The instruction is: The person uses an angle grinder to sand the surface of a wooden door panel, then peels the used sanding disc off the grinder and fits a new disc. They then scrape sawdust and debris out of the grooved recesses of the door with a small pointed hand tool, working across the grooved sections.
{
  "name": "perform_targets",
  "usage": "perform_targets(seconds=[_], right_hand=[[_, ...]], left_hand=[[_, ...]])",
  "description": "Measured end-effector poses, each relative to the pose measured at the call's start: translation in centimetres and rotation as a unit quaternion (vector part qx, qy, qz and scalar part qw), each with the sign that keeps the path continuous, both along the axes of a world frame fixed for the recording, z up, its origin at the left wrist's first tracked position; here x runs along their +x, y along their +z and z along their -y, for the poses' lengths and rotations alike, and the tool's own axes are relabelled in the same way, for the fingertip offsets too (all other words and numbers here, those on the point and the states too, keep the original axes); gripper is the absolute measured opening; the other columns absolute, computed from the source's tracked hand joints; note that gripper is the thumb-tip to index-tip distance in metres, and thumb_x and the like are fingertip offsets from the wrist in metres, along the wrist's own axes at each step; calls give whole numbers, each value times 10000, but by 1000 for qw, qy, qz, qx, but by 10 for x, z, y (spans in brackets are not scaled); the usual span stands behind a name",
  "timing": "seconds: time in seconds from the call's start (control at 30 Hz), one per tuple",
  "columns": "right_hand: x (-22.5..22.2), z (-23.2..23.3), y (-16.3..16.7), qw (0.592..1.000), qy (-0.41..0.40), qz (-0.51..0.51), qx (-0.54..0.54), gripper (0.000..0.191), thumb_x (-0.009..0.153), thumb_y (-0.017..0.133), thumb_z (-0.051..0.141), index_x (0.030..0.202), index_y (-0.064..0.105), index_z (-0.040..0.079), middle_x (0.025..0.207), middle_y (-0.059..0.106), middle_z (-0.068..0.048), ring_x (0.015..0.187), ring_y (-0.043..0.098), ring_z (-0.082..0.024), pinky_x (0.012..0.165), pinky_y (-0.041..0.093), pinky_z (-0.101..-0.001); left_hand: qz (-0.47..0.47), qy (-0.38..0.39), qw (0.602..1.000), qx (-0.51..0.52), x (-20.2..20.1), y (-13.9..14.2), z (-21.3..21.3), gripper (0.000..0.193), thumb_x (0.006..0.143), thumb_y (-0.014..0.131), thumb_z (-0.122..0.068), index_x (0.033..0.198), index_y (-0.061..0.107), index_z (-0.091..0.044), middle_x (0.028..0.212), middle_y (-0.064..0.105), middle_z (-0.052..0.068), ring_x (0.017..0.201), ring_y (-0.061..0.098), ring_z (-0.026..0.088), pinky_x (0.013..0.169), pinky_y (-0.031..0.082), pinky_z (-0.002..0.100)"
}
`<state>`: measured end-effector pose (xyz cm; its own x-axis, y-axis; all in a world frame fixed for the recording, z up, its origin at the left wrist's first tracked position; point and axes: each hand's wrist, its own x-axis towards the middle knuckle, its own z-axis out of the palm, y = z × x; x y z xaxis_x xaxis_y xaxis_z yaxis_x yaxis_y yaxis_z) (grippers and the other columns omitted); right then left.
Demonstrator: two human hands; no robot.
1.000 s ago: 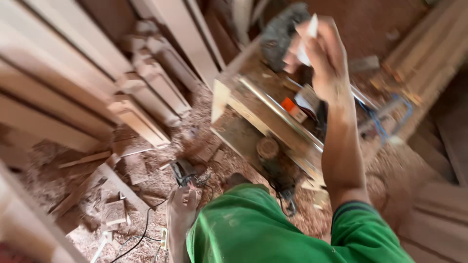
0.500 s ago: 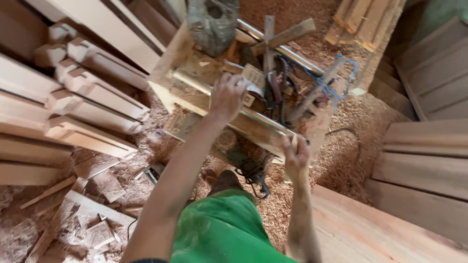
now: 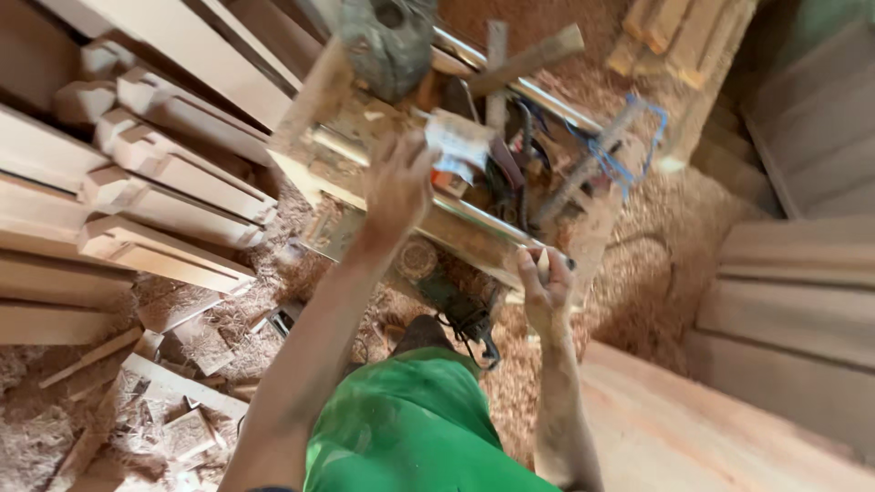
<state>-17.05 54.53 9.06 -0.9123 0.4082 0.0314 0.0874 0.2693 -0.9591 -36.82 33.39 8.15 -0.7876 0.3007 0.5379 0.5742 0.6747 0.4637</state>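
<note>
A sawdust-covered wooden machine bench (image 3: 314, 118) with metal rails stands before me. My left hand (image 3: 398, 185) reaches out over its top, fingers spread, next to a white scrap (image 3: 458, 144) and an orange part. At the bench's near edge my right hand (image 3: 545, 290) is curled around the metal rail (image 3: 474, 219), and a small pale thing shows between its fingers. A grey-green motor housing (image 3: 387, 41) sits at the far end. My green trouser leg (image 3: 415, 428) fills the bottom.
Stacked notched timber pieces (image 3: 146, 210) lie at the left. Wide planks (image 3: 793, 310) rest at the right. Sawdust and offcuts (image 3: 173, 364) cover the floor. A power tool with a black cable (image 3: 460, 314) lies under the bench. Blue cord (image 3: 629, 137) is tied around a post.
My left hand has come up from near my leg onto the bench top. My right hand has dropped from high over the bench to its near edge. The view has swung.
</note>
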Motion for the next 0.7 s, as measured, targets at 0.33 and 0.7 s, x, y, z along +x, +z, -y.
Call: perform_targets(seconds=[0.33,0.7], right_hand=[[-96,159,-25,926,200,-28,-319,157,1067,652,158,1147,636,24,1012,636,14,919,578,-60,834,491,-241],[-62,446,-61,750,445,343,-348,102,1029,619,232,1034,609,131,765,539,73,572,432,-11,443,294,-194]], left_hand=[[14,4,985,174,161,48,180,357,889,698,21,1210,609,-110,1194,686,163,1008,736,321,817,628,375],[267,116,374,881,224,-91,298,268,995,612,-238,1212,625,-81,1003,715,71,907,671,212,766,559,360]])
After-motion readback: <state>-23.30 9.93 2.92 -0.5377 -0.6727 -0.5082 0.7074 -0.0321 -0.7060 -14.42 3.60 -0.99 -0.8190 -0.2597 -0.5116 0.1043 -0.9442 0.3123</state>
